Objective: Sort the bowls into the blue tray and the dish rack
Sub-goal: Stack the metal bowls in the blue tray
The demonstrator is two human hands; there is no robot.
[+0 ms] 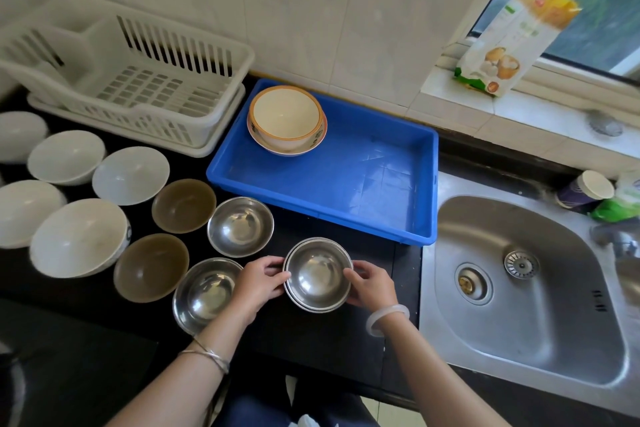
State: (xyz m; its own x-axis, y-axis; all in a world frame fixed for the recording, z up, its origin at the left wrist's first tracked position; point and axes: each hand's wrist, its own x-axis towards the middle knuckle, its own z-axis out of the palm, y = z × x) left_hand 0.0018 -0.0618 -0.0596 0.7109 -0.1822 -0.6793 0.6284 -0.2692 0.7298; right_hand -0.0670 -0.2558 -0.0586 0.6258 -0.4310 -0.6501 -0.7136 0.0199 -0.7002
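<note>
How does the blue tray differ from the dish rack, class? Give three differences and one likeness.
The blue tray has solid walls; the dish rack is white and slotted. The tray holds stacked bowls; the rack holds none. The tray is shallower than the rack. Both are plastic, rectangular, and against the wall.

From my seat I see both forearms bare, with no sleeves, coming up from the lower edge of the frame. The left hand [258, 282], at lower centre, has two thin metal bangles [207, 355] around its wrist. The right hand [372, 284], just right of centre, has one thick, pale, translucent bangle [386, 319] around its wrist; dark trousers [263, 406] show at bottom centre.
</note>
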